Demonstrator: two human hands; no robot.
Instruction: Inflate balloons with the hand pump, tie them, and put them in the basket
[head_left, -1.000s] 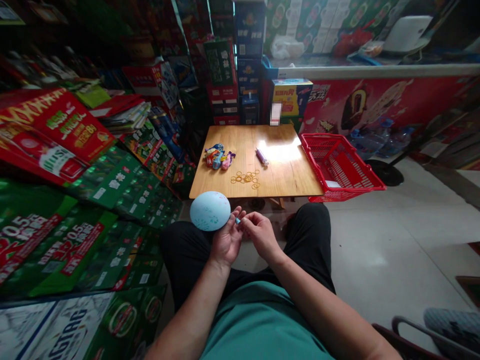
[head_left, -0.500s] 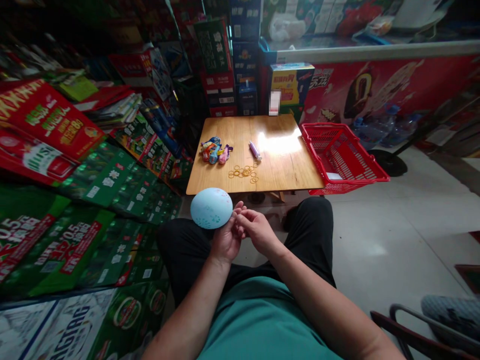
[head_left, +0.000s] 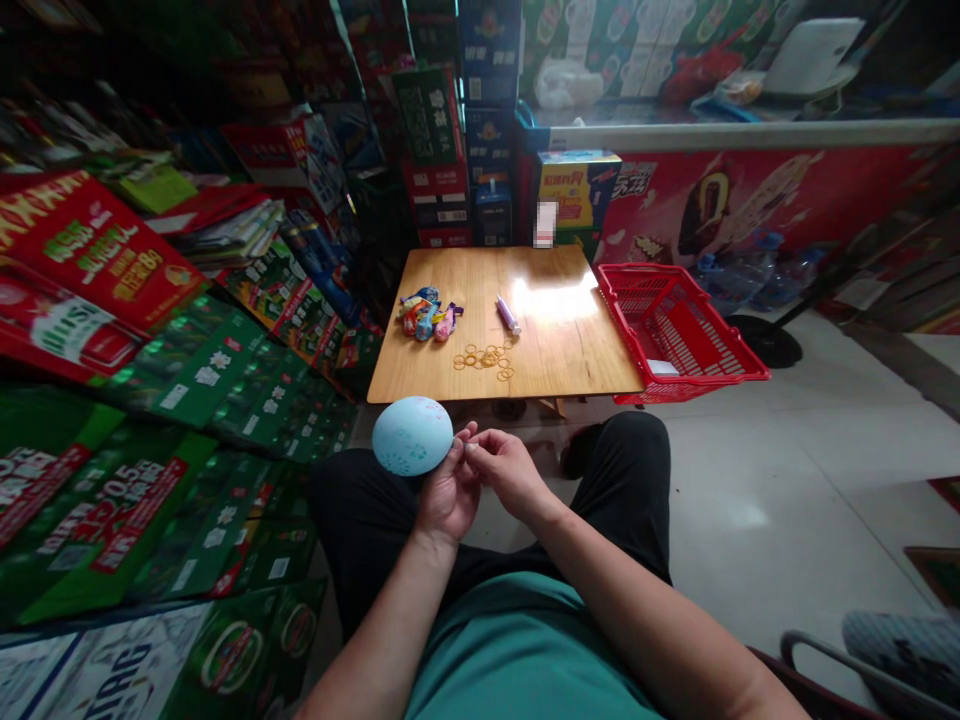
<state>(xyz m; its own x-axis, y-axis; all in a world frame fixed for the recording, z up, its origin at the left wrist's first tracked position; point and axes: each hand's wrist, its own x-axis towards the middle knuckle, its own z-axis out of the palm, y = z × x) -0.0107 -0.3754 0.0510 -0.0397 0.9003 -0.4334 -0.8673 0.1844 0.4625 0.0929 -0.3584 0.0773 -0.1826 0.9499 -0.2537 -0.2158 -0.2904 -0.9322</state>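
Note:
A light blue inflated balloon [head_left: 412, 436] with printed patterns floats out to the left of my fingers, over my left thigh. My left hand [head_left: 451, 492] pinches it by its neck. Close beside it, my right hand [head_left: 508, 473] is closed on the neck's tail end, fingertips pressed together. On the wooden table [head_left: 577, 365] in front lie a heap of uninflated balloons [head_left: 429, 316], a purple hand pump [head_left: 508, 314] and several yellow rubber bands [head_left: 489, 357]. Whether a rubber band is between my fingers I cannot tell.
A red shopping basket [head_left: 679, 330] stands against the table's right side. Stacked green beer cartons [head_left: 202, 385] crowd my left. Behind the table are more boxes [head_left: 491, 120] and a red-fronted freezer [head_left: 817, 200]. A metal chair frame [head_left: 832, 650] is at lower right.
The view has tipped up a little, so the table sits lower in the picture. Both hands still hold the balloon's neck, now slightly further apart.

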